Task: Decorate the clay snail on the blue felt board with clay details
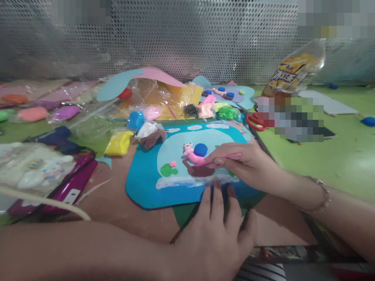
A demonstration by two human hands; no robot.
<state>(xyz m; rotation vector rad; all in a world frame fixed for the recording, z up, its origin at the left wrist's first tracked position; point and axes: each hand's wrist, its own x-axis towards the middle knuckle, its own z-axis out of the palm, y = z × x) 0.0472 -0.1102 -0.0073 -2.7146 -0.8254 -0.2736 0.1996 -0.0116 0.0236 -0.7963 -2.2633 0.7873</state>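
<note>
A blue paper board (140, 183) lies in front of me, with a light-blue middle and white clay clouds. On it sits a pink clay snail (195, 157) with a blue ball shell (200, 150), above a brown clay patch (202, 170). My right hand (243, 162) pinches a thin pink clay tool (231, 156), its tip at the brown patch near the snail's underside. My left hand (219, 226) rests with fingers spread on the board's near edge. At the left of the picture are a green clay shape (168, 170) and a pink flower (172, 164).
Bagged clay lies behind the board, including a yellow packet (118, 143). Red-handled scissors (256, 121) and a tilted drink bottle (294, 74) stand to the right. A glue gun (55, 136) and a purple power strip (64, 187) with cables occupy the left. Perforated metal (175, 39) bounds the back.
</note>
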